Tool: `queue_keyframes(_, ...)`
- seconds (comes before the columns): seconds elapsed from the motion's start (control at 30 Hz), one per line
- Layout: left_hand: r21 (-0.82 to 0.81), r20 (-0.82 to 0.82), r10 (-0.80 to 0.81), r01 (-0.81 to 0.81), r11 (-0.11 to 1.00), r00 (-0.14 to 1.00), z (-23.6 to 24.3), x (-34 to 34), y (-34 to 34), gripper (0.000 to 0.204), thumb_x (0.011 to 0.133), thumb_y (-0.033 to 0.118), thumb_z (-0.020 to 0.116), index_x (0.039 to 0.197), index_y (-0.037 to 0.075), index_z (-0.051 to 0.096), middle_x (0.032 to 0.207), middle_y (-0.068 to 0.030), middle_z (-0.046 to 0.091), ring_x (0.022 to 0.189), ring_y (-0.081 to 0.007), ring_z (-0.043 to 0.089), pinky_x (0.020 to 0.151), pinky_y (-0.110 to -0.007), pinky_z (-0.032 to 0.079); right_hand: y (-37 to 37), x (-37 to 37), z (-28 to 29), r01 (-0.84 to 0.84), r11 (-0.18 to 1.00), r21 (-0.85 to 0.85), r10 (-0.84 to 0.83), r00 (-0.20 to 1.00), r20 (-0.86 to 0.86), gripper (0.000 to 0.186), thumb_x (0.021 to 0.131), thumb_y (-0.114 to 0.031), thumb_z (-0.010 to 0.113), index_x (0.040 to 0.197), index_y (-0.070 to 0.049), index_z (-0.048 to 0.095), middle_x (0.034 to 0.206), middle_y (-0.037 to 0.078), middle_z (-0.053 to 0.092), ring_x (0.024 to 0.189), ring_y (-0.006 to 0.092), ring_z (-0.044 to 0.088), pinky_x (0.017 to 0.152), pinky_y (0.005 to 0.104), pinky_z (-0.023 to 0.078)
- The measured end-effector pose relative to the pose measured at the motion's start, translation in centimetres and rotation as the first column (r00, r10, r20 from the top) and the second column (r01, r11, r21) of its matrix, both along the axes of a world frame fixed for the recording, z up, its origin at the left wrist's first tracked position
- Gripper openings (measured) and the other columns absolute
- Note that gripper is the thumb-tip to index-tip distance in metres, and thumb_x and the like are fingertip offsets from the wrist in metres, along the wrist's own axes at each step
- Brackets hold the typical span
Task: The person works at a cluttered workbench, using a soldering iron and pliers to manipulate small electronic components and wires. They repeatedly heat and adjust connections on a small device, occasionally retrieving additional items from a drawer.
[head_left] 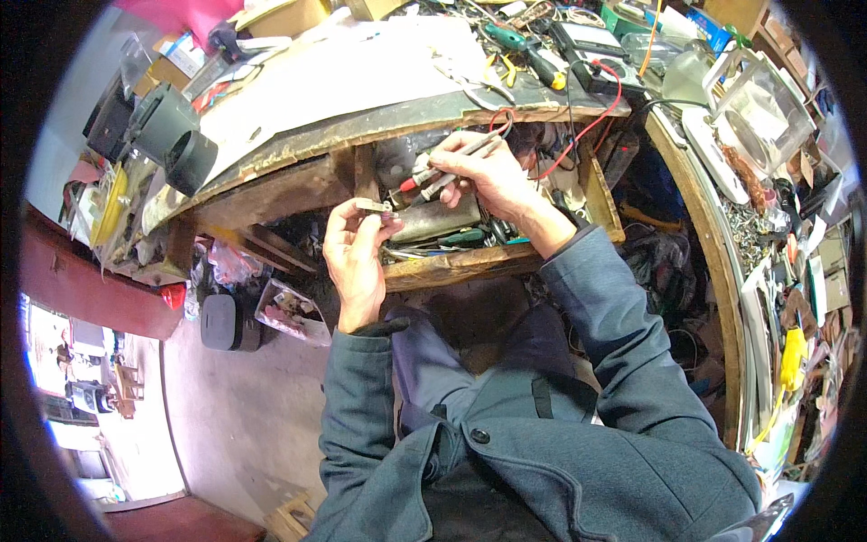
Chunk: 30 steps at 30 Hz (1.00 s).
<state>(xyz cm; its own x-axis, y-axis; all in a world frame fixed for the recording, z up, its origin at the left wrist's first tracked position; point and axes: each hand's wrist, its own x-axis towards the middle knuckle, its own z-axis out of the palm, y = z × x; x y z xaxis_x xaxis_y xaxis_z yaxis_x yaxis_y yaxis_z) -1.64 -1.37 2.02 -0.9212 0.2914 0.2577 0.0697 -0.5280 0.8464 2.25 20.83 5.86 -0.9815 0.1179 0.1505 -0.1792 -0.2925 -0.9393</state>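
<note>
My left hand (pixel 354 248) pinches a small flat metal part (pixel 372 206) between thumb and fingertips, held up over the open wooden drawer (pixel 470 264). My right hand (pixel 492 176) grips two thin test probes (pixel 442 172), one with a red tip and one dark, their points aimed left toward the small part. Red and black leads (pixel 587 126) run from the probes up to a dark meter (pixel 591 47) on the bench top. The probe tips are close to the part; I cannot tell whether they touch it.
The drawer holds several tools and a grey flat case (pixel 438 219). The worn workbench (pixel 361 81) carries a white sheet, a green-handled screwdriver (pixel 524 50), pliers and clutter. A side counter (pixel 722 253) at right is piled with parts. A black box (pixel 221 322) stands on the floor.
</note>
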Motion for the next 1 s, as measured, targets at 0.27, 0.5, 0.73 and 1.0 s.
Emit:
queue_keyframes(0.27,0.005,-0.018,-0.017,0.017,1.0,1.0,0.2,0.4,-0.1,0.016,0.097,-0.003,0.057,0.113,0.001,0.059,0.102,-0.0076,0.065,0.091,-0.0171,0.067,0.085,-0.038,0.062,-0.6,0.5,0.7,0.001,0.999,0.054,-0.001,1.0,0.003,0.024,0.094,-0.024,0.074,0.096,-0.001,0.069,0.082,0.009,0.073,0.061,0.0142,0.069,0.054,0.028,0.058)
queue_keyframes(0.5,-0.017,-0.04,-0.018,0.017,1.0,0.999,-0.3,0.1,-0.1,0.018,0.097,-0.002,0.057,0.114,0.002,0.06,0.103,-0.0077,0.065,0.091,-0.017,0.067,0.085,-0.04,0.061,-0.8,0.6,0.7,-0.001,0.999,0.054,0.002,1.0,-0.004,0.021,0.095,-0.022,0.073,0.097,-0.002,0.07,0.083,0.009,0.074,0.06,0.0125,0.068,0.055,0.0263,0.057)
queue_keyframes(0.73,-0.038,-0.018,0.032,-0.033,0.999,0.999,0.1,0.3,0.2,0.014,0.097,-0.002,0.06,0.111,0.0,0.06,0.099,-0.0076,0.065,0.086,-0.0177,0.068,0.084,-0.036,0.06,-1.0,0.3,0.6,-0.015,0.998,0.064,0.015,1.0,0.003,0.019,0.096,-0.02,0.072,0.097,-0.002,0.07,0.081,0.008,0.074,0.059,0.012,0.068,0.055,0.0271,0.057)
queue_keyframes(1.0,-0.091,-0.033,0.07,-0.073,0.993,0.997,-0.7,0.0,0.1,0.02,0.095,-0.002,0.06,0.114,0.0,0.06,0.102,-0.0067,0.065,0.09,-0.0176,0.067,0.082,-0.037,0.06,-1.0,0.5,1.0,-0.015,0.994,0.111,0.015,1.0,-0.007,0.02,0.096,-0.021,0.072,0.094,-0.001,0.069,0.077,0.008,0.072,0.059,0.0125,0.068,0.055,0.0274,0.058)
